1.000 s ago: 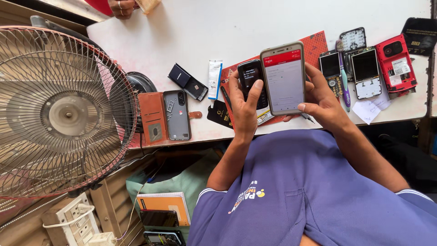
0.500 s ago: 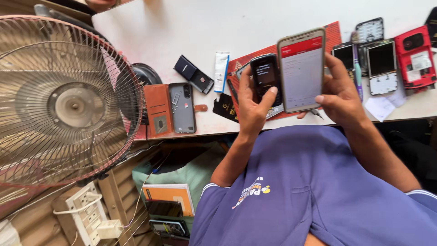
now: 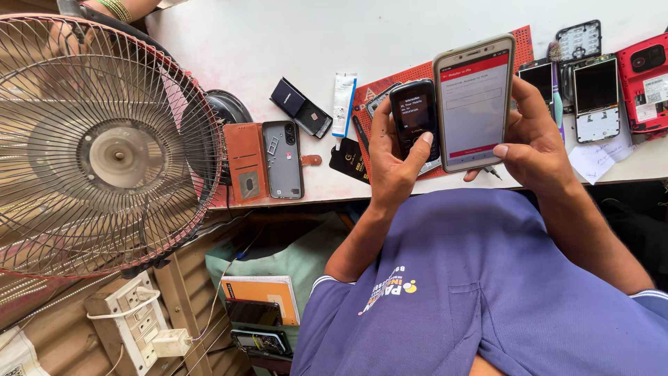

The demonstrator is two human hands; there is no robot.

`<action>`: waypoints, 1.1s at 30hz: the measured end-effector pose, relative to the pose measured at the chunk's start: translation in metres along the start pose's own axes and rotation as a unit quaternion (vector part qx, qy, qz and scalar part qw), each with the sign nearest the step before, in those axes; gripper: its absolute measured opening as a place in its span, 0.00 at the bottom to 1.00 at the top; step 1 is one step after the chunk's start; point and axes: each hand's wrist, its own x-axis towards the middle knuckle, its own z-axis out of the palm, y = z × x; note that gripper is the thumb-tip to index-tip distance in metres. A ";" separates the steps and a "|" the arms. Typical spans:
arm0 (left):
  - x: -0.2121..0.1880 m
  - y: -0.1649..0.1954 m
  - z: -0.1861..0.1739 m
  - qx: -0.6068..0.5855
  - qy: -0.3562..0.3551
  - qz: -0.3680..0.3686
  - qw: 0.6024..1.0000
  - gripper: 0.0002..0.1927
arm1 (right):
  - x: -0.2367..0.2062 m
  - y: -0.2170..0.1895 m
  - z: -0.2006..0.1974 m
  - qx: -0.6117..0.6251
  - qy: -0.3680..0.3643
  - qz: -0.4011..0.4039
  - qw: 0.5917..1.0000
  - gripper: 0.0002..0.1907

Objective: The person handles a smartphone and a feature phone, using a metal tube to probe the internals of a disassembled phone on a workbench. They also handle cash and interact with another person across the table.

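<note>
My left hand (image 3: 391, 164) holds a small black keypad phone (image 3: 414, 115) with a lit screen, thumb resting on its keys. My right hand (image 3: 532, 143) holds a larger white smartphone (image 3: 473, 101) upright, its screen showing a red and white page. Both phones are side by side above a red work mat (image 3: 390, 87) on the white table (image 3: 243, 42). My arms reach out from a blue shirt (image 3: 480, 292).
A running table fan (image 3: 104, 146) fills the left. A phone in an open brown flip case (image 3: 268, 161), a small dark box (image 3: 300, 106), a white tube (image 3: 344, 94), and opened phones and parts (image 3: 597, 97) lie on the table. A power strip (image 3: 136, 322) sits below.
Both phones appear further right and higher in view as my head camera shifted. My left thumb now rests on the keypad phone's keys. My grips are unchanged.
</note>
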 end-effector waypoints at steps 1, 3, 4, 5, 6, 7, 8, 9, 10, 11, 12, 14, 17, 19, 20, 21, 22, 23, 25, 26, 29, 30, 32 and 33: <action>0.001 0.000 0.000 0.007 -0.002 0.003 1.000 0.34 | 0.001 0.000 0.000 -0.006 -0.002 -0.003 1.000 0.47; 0.001 0.000 -0.001 0.013 -0.004 0.008 1.000 0.34 | 0.002 0.000 -0.001 -0.013 -0.003 -0.007 1.000 0.47; 0.001 -0.001 -0.001 0.012 -0.005 0.010 1.000 0.33 | 0.002 0.001 -0.001 -0.013 -0.003 -0.008 1.000 0.47; 0.001 -0.001 -0.001 0.010 -0.005 0.012 1.000 0.33 | 0.002 0.001 -0.001 -0.013 -0.003 -0.009 1.000 0.47; 0.001 -0.001 -0.001 0.011 -0.005 0.010 1.000 0.33 | 0.001 0.001 -0.001 -0.014 -0.003 -0.008 1.000 0.47; 0.001 -0.001 -0.001 0.012 -0.005 0.008 1.000 0.33 | 0.001 0.001 -0.001 -0.015 -0.003 -0.008 1.000 0.47; 0.001 -0.001 -0.001 0.012 -0.005 0.007 1.000 0.33 | 0.000 0.001 -0.001 -0.015 -0.003 -0.007 1.000 0.47; 0.001 -0.001 -0.001 0.010 -0.006 0.008 1.000 0.33 | 0.000 0.001 -0.001 -0.012 -0.001 -0.005 1.000 0.47; 0.001 -0.001 -0.001 0.007 -0.006 0.009 1.000 0.33 | 0.000 0.001 -0.001 -0.008 0.001 -0.004 1.000 0.47; 0.002 -0.001 -0.001 0.005 -0.006 0.010 1.000 0.33 | 0.000 0.000 -0.002 -0.005 0.002 -0.002 1.000 0.47; 0.002 -0.001 -0.001 0.003 -0.005 0.008 1.000 0.33 | 0.000 0.000 -0.002 -0.006 0.000 0.000 1.000 0.47; 0.001 -0.001 0.000 0.000 -0.002 0.001 1.000 0.34 | 0.000 0.000 -0.002 -0.009 -0.002 0.005 1.000 0.47; 0.001 -0.001 0.001 -0.006 0.004 0.000 1.000 0.34 | 0.000 -0.002 -0.001 -0.018 -0.003 0.004 1.000 0.48; 0.001 0.000 0.001 -0.004 0.006 -0.002 1.000 0.34 | 0.000 -0.003 -0.001 -0.030 -0.001 0.006 1.000 0.48; 0.001 0.000 0.001 -0.003 0.007 -0.003 1.000 0.34 | 0.000 -0.004 0.000 -0.037 -0.001 0.007 0.999 0.48; 0.001 0.001 0.001 -0.005 0.005 -0.003 1.000 0.34 | 0.000 -0.004 0.000 -0.046 -0.002 0.004 0.999 0.48; 0.001 0.001 0.000 -0.006 0.003 -0.002 1.000 0.34 | -0.001 -0.005 0.001 -0.055 -0.004 0.002 0.998 0.48; 0.000 0.001 0.000 -0.007 0.002 -0.002 1.000 0.34 | -0.001 -0.006 0.001 -0.064 -0.006 0.000 0.998 0.48; 0.001 0.001 0.000 -0.007 0.001 0.000 1.000 0.34 | -0.004 -0.008 0.002 -0.065 -0.007 0.005 0.998 0.48; 0.000 0.001 0.000 -0.007 0.000 0.001 1.000 0.34 | -0.005 -0.009 0.003 -0.066 -0.007 0.008 0.998 0.48; 0.001 0.002 -0.001 0.001 -0.004 0.005 1.000 0.32 | -0.006 -0.010 0.003 -0.076 -0.008 0.009 0.997 0.48; 0.001 0.002 -0.001 0.000 -0.007 0.008 1.000 0.32 | -0.006 -0.011 0.003 -0.083 -0.006 0.009 0.996 0.48; 0.002 0.003 -0.001 -0.001 -0.010 0.013 1.000 0.33 | -0.006 -0.011 0.003 -0.097 -0.002 0.011 0.995 0.48; 0.001 0.003 -0.001 -0.001 -0.012 0.012 1.000 0.32 | -0.006 -0.010 0.003 -0.092 -0.004 0.010 0.996 0.48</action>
